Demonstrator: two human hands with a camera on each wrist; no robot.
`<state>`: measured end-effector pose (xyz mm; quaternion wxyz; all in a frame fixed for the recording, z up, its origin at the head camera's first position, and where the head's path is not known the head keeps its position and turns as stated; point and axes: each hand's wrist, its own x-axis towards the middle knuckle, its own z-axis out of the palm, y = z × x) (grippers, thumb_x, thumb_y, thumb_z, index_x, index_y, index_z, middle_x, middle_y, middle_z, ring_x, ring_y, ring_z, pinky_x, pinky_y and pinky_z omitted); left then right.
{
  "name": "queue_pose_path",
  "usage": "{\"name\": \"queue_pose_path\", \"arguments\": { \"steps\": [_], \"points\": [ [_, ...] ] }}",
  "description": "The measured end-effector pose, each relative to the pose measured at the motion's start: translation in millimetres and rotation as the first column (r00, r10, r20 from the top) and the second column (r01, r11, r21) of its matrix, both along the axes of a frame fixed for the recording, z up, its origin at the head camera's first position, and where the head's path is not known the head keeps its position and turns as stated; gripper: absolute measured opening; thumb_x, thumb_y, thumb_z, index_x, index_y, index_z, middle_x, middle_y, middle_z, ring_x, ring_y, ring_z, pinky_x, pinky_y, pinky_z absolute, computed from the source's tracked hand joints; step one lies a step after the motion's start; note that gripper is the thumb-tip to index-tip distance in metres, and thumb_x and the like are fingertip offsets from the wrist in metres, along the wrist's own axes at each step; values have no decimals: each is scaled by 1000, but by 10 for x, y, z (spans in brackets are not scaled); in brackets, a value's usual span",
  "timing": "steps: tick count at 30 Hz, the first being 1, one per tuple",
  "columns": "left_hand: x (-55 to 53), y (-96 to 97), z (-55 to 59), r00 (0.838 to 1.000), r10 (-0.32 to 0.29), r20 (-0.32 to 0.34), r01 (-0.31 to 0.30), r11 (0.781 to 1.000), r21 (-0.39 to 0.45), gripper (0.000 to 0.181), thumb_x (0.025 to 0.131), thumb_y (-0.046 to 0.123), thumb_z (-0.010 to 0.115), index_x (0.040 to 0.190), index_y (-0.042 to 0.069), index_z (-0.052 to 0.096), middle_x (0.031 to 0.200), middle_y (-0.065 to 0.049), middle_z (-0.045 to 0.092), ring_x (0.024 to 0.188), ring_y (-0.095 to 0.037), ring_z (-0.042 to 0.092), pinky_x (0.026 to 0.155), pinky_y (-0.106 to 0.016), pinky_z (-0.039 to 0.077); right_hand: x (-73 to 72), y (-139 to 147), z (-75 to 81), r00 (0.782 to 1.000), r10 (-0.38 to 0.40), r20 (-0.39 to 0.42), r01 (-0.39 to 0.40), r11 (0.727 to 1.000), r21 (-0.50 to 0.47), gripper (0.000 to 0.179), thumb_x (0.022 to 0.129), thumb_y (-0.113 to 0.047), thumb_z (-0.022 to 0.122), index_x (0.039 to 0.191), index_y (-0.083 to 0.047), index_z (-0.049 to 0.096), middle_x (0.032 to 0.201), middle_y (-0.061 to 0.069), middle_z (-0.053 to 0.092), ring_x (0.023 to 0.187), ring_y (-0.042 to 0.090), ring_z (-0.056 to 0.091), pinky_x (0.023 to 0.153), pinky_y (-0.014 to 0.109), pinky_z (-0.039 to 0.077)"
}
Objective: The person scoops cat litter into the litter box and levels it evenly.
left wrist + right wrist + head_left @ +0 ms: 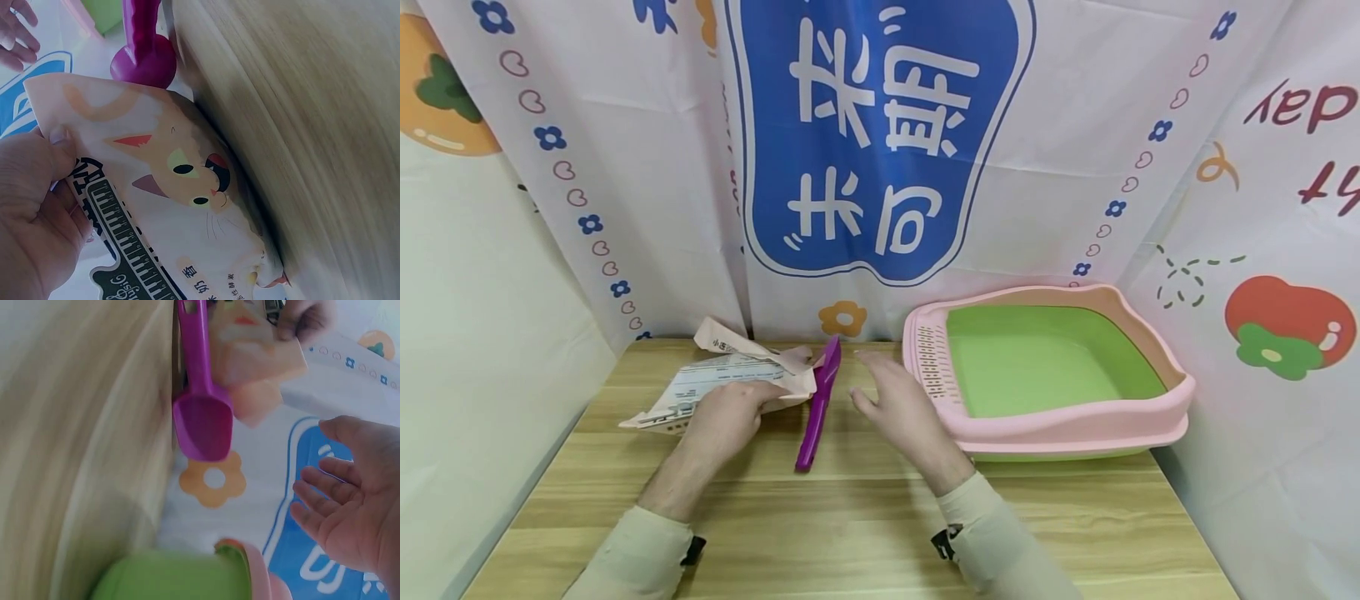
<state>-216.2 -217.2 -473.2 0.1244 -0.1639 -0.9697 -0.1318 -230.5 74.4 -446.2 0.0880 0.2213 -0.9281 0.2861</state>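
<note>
My left hand (730, 417) grips the edge of a soft, pale bag (718, 375) on the left of the table. In the left wrist view, the thumb of my left hand (37, 212) lies over the edge of the bag (187, 219), and a cat's face is printed on its side. Just right of the bag lies a purple scoop (814, 425), its bowl toward the wall and its handle toward me. My right hand (902, 412) hovers between the scoop and the litter box, fingers spread and holding nothing; the right wrist view shows its bare palm (369, 500).
A pink and green litter box (1067, 432) with a slotted strip on its left side stands on the right of the wooden table (850, 533). Printed cloth (647, 192) hangs behind the table and at both sides.
</note>
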Motion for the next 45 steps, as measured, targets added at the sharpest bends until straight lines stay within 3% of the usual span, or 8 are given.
{"name": "queue_pose_path", "arguments": {
  "steps": [16,28,39,45],
  "points": [
    [0,-15,0,999,-22,-25,22,1000,14,31,108,-4,73,124,15,91,126,-13,91,118,-43,87,103,-65,71,60,-457,-193,995,91,-42,-91,996,3,52,109,-25,88,157,-10,73,159,9,77,149,28,74,130,44,60],
    [4,-7,27,998,-37,-48,39,999,33,33,107,-3,74,125,18,91,126,-13,91,116,-44,88,101,-66,72,86,-620,-249,982,83,-169,-81,997,18,32,109,-21,88,140,-15,83,138,2,87,127,21,83,114,34,68],
    [17,-6,55,999,-36,-12,36,999,26,33,108,-3,73,129,15,89,129,-15,90,118,-44,87,103,-65,71,48,-671,-302,978,58,-200,-52,998,35,19,109,-18,86,129,-19,87,130,-2,89,118,19,84,104,34,71],
    [20,-61,84,999,-37,-13,37,999,40,24,110,6,78,130,14,89,128,-15,90,118,-44,87,104,-66,70,34,-696,-312,978,54,-203,-43,998,55,20,110,-17,85,129,-19,87,130,-3,89,119,19,83,103,33,71]
  ]
}}
